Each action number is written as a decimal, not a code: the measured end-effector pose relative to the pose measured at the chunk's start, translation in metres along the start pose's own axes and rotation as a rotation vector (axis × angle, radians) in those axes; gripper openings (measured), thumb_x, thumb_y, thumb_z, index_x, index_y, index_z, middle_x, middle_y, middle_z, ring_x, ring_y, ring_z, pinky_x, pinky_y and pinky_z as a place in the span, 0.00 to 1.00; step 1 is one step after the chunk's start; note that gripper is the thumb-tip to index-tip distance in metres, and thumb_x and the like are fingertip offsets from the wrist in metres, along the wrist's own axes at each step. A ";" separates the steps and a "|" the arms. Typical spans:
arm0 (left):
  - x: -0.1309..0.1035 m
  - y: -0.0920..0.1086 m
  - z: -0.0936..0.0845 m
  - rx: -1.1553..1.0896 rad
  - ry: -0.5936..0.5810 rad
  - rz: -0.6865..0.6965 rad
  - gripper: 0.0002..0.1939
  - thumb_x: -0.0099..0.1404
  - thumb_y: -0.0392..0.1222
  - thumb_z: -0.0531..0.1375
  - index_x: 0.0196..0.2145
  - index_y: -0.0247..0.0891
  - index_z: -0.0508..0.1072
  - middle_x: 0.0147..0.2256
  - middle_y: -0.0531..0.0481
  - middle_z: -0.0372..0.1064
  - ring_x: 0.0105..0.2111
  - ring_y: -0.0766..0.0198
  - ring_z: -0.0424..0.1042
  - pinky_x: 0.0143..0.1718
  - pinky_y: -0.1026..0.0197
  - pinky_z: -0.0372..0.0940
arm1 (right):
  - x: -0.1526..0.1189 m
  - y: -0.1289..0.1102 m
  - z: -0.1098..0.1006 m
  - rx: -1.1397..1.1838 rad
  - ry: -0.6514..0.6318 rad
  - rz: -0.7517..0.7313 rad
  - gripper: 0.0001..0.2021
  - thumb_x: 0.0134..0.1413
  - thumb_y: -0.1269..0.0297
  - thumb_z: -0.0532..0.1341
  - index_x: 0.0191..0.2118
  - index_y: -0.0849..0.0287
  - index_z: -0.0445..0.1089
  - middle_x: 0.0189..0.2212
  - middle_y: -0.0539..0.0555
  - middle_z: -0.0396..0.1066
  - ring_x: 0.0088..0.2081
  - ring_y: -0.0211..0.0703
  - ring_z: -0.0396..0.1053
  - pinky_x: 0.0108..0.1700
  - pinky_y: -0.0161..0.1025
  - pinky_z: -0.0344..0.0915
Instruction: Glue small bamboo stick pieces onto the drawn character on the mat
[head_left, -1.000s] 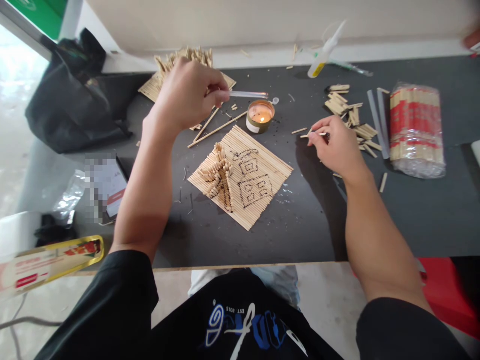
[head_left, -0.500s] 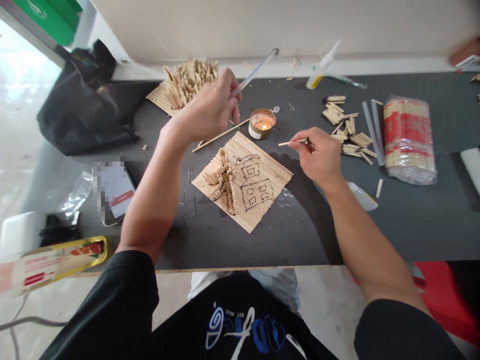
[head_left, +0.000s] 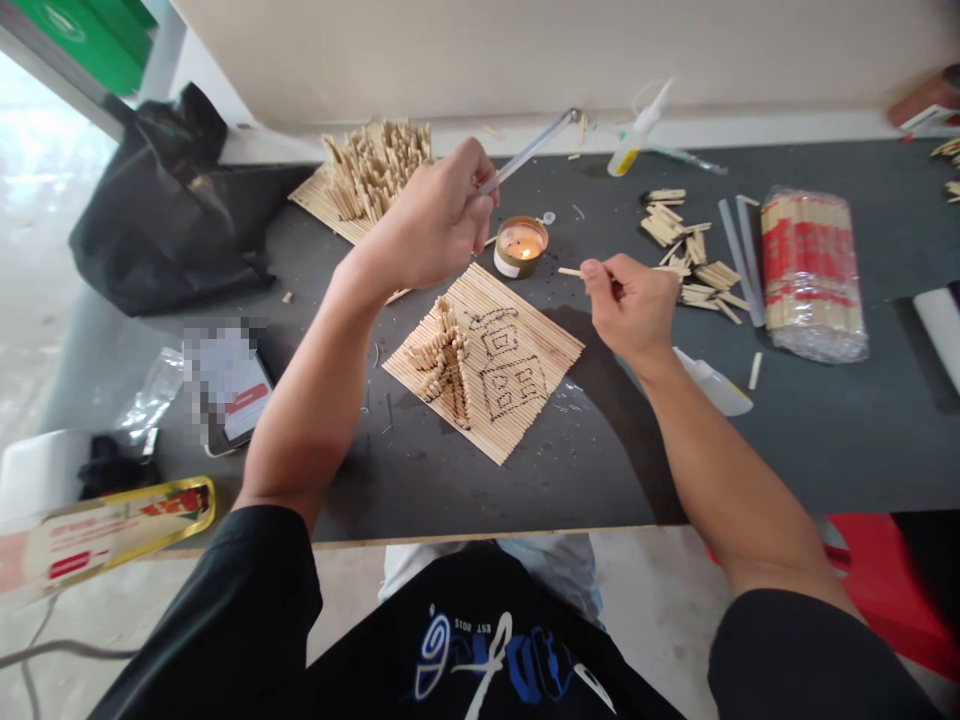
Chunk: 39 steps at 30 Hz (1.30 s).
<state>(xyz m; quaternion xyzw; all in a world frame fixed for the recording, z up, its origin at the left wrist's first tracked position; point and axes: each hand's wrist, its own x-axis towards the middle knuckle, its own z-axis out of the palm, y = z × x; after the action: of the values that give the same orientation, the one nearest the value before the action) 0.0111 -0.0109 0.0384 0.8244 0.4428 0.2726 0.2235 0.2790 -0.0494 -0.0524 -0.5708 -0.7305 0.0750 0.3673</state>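
Observation:
My left hand (head_left: 454, 210) is closed around a translucent glue stick (head_left: 534, 150) with a darkened far tip, held up behind the candle. My right hand (head_left: 634, 305) pinches a short wooden stick (head_left: 570, 272), its end pointing left toward the candle. Between the hands a lit candle in a small tin (head_left: 519, 250) burns on the dark table. Nearer to me lies a square mat of wooden sticks (head_left: 517, 335) with dark characters drawn on it. Short sticks (head_left: 448, 350) stand upright along the left character.
Another mat crowded with upright sticks (head_left: 375, 170) stands back left, by a black bag (head_left: 172, 210). To the right are loose cut sticks (head_left: 701, 260), two glue sticks (head_left: 739, 260) and a wrapped stick bundle (head_left: 814, 275). A glue bottle (head_left: 637, 135) stands behind; a phone (head_left: 232, 390) lies left.
My left hand has moved slightly right with the glue stick, whose tip has shifted right and a little down. My right hand has turned slightly, still pinching the wooden stick.

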 end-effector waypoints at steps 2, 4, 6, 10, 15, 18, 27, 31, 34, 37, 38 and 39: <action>0.000 0.002 0.001 -0.044 0.011 0.014 0.06 0.66 0.34 0.53 0.37 0.47 0.63 0.26 0.55 0.71 0.28 0.61 0.69 0.39 0.55 0.64 | 0.001 -0.003 0.000 0.073 0.009 0.001 0.26 0.71 0.45 0.53 0.23 0.54 0.61 0.18 0.51 0.60 0.22 0.41 0.59 0.30 0.44 0.55; 0.000 0.004 0.004 -0.094 0.020 0.031 0.04 0.67 0.36 0.54 0.37 0.45 0.65 0.27 0.53 0.71 0.28 0.61 0.68 0.37 0.55 0.62 | 0.002 -0.008 0.000 0.156 0.006 0.003 0.29 0.70 0.42 0.53 0.21 0.54 0.59 0.17 0.50 0.59 0.21 0.39 0.57 0.29 0.43 0.54; 0.001 0.007 0.008 -0.141 -0.003 0.021 0.03 0.69 0.40 0.55 0.36 0.44 0.68 0.28 0.51 0.72 0.29 0.61 0.67 0.36 0.55 0.61 | 0.003 -0.013 0.001 0.247 0.001 0.010 0.31 0.68 0.38 0.54 0.20 0.55 0.60 0.16 0.49 0.57 0.21 0.37 0.55 0.28 0.42 0.53; 0.003 0.012 0.019 -0.194 -0.074 -0.048 0.08 0.68 0.45 0.60 0.34 0.39 0.73 0.32 0.49 0.72 0.32 0.63 0.65 0.35 0.58 0.59 | 0.000 -0.021 0.005 0.434 -0.044 0.021 0.29 0.65 0.37 0.58 0.23 0.57 0.69 0.15 0.47 0.54 0.19 0.33 0.50 0.24 0.39 0.47; 0.001 0.017 0.030 -0.221 -0.190 -0.078 0.09 0.61 0.45 0.67 0.37 0.37 0.78 0.35 0.50 0.74 0.36 0.63 0.68 0.38 0.59 0.61 | -0.006 -0.028 0.005 0.530 -0.105 0.043 0.24 0.63 0.41 0.63 0.27 0.57 0.73 0.15 0.46 0.54 0.20 0.32 0.48 0.23 0.37 0.43; 0.001 0.020 0.034 -0.204 -0.222 -0.082 0.07 0.62 0.43 0.66 0.34 0.37 0.80 0.33 0.51 0.74 0.33 0.65 0.67 0.38 0.59 0.61 | -0.008 -0.029 0.005 0.566 -0.130 0.077 0.23 0.61 0.40 0.65 0.28 0.57 0.73 0.18 0.47 0.58 0.20 0.32 0.49 0.23 0.36 0.45; 0.005 0.010 0.038 -0.140 -0.103 -0.197 0.08 0.65 0.40 0.63 0.30 0.34 0.77 0.26 0.52 0.67 0.27 0.68 0.61 0.32 0.61 0.55 | -0.005 -0.015 0.004 1.041 -0.412 0.347 0.24 0.56 0.37 0.66 0.39 0.56 0.74 0.23 0.48 0.62 0.20 0.31 0.50 0.20 0.34 0.45; 0.005 0.009 0.032 -0.136 -0.055 -0.225 0.08 0.64 0.40 0.63 0.29 0.34 0.76 0.23 0.53 0.63 0.26 0.69 0.58 0.31 0.61 0.54 | -0.002 -0.012 0.003 1.163 -0.391 0.385 0.26 0.57 0.34 0.64 0.35 0.56 0.74 0.23 0.48 0.61 0.19 0.30 0.46 0.19 0.34 0.42; 0.005 0.010 0.030 -0.106 -0.058 -0.238 0.08 0.63 0.40 0.62 0.27 0.35 0.75 0.22 0.53 0.60 0.25 0.68 0.56 0.31 0.61 0.54 | -0.002 -0.012 0.005 1.154 -0.349 0.373 0.25 0.55 0.36 0.67 0.32 0.56 0.74 0.22 0.47 0.62 0.19 0.29 0.45 0.19 0.34 0.41; 0.006 0.010 0.031 -0.051 -0.053 -0.244 0.08 0.61 0.41 0.62 0.26 0.36 0.75 0.20 0.53 0.58 0.25 0.67 0.55 0.30 0.60 0.53 | -0.003 -0.011 0.008 1.085 -0.270 0.337 0.24 0.56 0.37 0.67 0.32 0.56 0.76 0.22 0.49 0.67 0.17 0.28 0.46 0.18 0.34 0.43; 0.006 0.009 0.032 -0.037 -0.048 -0.244 0.08 0.61 0.41 0.62 0.25 0.37 0.75 0.19 0.53 0.57 0.25 0.67 0.55 0.30 0.60 0.53 | -0.003 -0.011 0.009 1.055 -0.239 0.322 0.24 0.57 0.37 0.66 0.32 0.56 0.76 0.23 0.49 0.69 0.17 0.28 0.46 0.18 0.35 0.44; 0.006 0.009 0.032 -0.028 -0.042 -0.245 0.09 0.61 0.42 0.62 0.25 0.37 0.74 0.19 0.53 0.58 0.25 0.66 0.56 0.31 0.59 0.54 | -0.004 -0.010 0.011 1.022 -0.212 0.305 0.24 0.58 0.37 0.65 0.33 0.56 0.76 0.24 0.50 0.71 0.17 0.28 0.47 0.18 0.35 0.45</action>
<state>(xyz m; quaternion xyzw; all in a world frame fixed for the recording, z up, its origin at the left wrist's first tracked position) 0.0397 -0.0149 0.0213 0.7664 0.5318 0.2321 0.2756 0.2646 -0.0530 -0.0561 -0.4086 -0.5428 0.5302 0.5072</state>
